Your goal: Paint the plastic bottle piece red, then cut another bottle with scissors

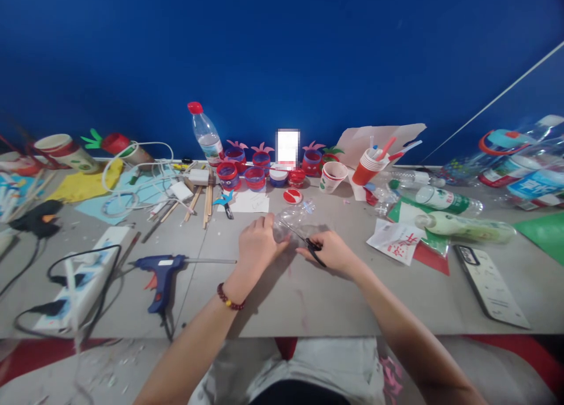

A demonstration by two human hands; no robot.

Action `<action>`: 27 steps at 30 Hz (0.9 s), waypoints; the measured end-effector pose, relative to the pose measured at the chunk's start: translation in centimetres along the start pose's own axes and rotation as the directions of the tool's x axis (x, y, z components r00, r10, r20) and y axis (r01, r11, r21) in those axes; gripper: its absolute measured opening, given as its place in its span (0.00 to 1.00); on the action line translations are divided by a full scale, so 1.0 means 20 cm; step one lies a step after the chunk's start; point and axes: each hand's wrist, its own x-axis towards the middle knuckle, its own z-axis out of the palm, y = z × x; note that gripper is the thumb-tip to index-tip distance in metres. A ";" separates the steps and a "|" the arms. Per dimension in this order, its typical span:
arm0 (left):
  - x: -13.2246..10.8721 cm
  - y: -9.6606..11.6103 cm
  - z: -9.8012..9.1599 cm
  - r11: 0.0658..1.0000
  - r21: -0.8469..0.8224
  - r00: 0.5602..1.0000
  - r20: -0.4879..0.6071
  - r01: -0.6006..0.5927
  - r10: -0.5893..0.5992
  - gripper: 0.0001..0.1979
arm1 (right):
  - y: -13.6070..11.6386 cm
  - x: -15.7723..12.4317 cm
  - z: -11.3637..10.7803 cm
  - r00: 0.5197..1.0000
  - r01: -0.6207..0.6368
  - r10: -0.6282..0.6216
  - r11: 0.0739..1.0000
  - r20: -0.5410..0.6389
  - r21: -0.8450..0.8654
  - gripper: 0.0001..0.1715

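Near the middle of the table, my left hand is closed around the near-left side of a clear plastic bottle piece. My right hand grips the dark handles of a pair of scissors. The scissor blades point up and left, reaching to the clear plastic beside my left fingers. Whether the blades are cutting into it is hard to see. A round red and white disc lies just beyond the plastic.
A blue hot glue gun and a white power strip with cables lie to the left. Painted red and blue cups line the back. Paper cups, plastic bottles and a phone are on the right.
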 end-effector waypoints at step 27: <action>0.06 -0.08 0.00 0.963 -0.251 0.992 -0.100 -0.099 0.076 0.28 | -0.01 0.00 -0.02 0.999 -0.044 0.045 0.998 -0.023 0.048 0.34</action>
